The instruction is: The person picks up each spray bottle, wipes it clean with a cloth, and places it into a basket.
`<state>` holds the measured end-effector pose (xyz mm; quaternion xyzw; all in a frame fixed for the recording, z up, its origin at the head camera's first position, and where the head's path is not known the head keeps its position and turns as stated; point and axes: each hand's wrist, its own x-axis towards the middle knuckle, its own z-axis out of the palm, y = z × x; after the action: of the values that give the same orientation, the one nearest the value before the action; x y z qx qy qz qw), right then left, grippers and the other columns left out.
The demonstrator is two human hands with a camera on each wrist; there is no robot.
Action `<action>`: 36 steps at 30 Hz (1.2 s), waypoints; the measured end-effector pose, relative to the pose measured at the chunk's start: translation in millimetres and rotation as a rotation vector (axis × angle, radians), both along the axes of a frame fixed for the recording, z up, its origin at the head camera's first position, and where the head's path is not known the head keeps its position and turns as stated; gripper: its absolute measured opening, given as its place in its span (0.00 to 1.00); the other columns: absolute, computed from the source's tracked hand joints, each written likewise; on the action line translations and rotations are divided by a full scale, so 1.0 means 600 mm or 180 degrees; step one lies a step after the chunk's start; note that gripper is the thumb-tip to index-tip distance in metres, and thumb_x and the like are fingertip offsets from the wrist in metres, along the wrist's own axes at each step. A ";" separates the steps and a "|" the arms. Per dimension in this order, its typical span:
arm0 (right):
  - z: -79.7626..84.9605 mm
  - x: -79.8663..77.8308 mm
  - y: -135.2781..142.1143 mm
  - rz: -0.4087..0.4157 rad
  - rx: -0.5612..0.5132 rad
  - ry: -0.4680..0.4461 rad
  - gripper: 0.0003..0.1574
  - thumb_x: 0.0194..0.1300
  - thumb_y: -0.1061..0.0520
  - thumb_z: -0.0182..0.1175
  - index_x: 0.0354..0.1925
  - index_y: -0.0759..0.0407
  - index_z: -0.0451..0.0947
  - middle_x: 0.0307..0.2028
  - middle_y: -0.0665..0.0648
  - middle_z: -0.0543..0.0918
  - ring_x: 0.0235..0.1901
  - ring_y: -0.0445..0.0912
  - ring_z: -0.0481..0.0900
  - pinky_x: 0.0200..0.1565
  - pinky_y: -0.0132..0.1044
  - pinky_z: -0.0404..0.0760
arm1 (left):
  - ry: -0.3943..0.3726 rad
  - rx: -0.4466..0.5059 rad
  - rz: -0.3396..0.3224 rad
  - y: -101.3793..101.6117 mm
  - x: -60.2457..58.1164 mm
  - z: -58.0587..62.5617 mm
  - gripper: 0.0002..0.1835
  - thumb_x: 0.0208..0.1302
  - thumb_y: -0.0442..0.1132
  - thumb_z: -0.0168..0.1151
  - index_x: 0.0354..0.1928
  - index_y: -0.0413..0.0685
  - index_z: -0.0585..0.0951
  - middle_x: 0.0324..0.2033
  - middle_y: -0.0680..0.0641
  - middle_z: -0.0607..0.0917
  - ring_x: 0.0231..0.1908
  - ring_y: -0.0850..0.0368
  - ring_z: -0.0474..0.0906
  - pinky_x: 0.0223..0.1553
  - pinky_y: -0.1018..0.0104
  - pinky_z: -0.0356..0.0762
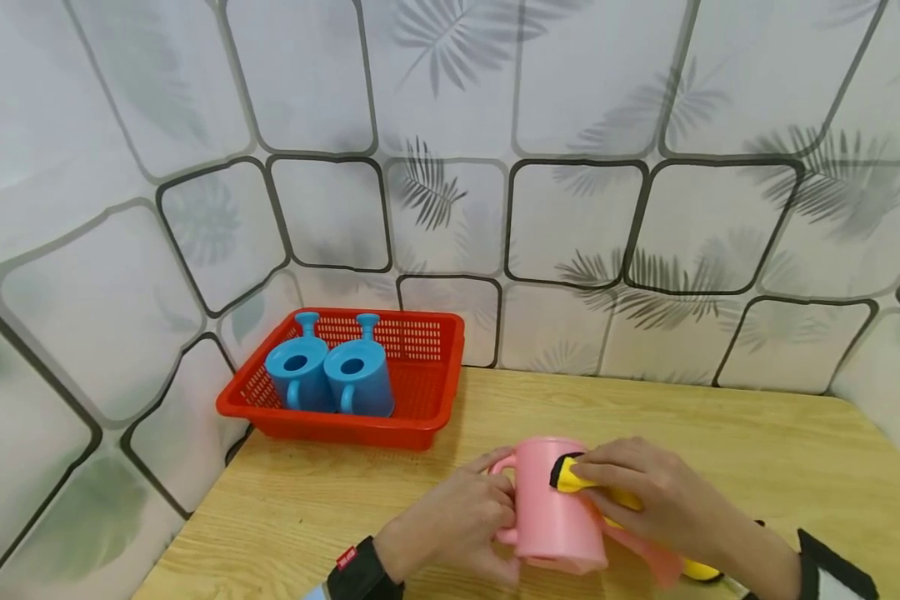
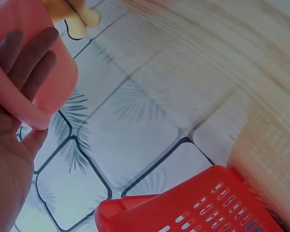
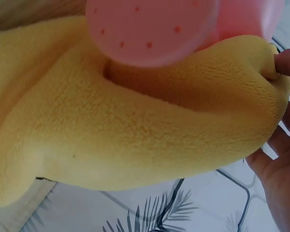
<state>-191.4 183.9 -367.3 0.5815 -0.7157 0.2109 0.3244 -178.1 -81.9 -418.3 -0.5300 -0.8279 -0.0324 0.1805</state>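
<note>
A pink watering can is held upright just above or on the wooden table; which of the two is unclear. My left hand grips its side handle, fingers passing through the loop in the left wrist view. With my right hand I hold a fluffy yellow cloth with a dark edge against the can's right side. The cloth hangs down below the spout, whose round holed sprinkler head shows in the right wrist view. In the head view, my right hand hides much of the cloth.
On the table's left side stands a red plastic basket. Two blue watering cans stand side by side in its left part. A patterned cloth wall encloses the wooden table at the back and sides.
</note>
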 end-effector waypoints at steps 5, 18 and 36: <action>0.001 0.023 -0.007 0.0263 0.0056 -0.0108 0.12 0.63 0.50 0.65 0.41 0.55 0.84 0.38 0.52 0.86 0.37 0.44 0.81 0.35 0.38 0.80 | -0.0148 0.0003 0.0044 -0.005 -0.002 0.001 0.17 0.52 0.61 0.62 0.19 0.59 0.78 0.24 0.62 0.85 0.38 0.68 0.74 0.71 0.53 0.52; 0.004 0.052 -0.005 0.0681 0.0231 -0.0294 0.04 0.64 0.58 0.60 0.37 0.53 0.81 0.38 0.50 0.83 0.39 0.46 0.77 0.43 0.39 0.74 | -0.0256 0.0061 0.0096 -0.013 -0.009 0.006 0.16 0.49 0.59 0.65 0.19 0.57 0.78 0.24 0.60 0.85 0.38 0.67 0.74 0.71 0.50 0.51; 0.002 0.030 0.000 0.0486 0.0076 0.0076 0.14 0.72 0.54 0.54 0.39 0.58 0.84 0.39 0.56 0.85 0.39 0.49 0.81 0.39 0.40 0.79 | -0.0226 0.0039 0.0052 -0.017 -0.009 0.007 0.16 0.52 0.58 0.63 0.18 0.58 0.76 0.24 0.60 0.84 0.40 0.67 0.74 0.72 0.50 0.48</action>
<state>-173.5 184.2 -365.9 0.6406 -0.6678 0.2195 0.3090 -183.6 -92.3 -414.1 -0.5207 -0.8379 -0.0548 0.1546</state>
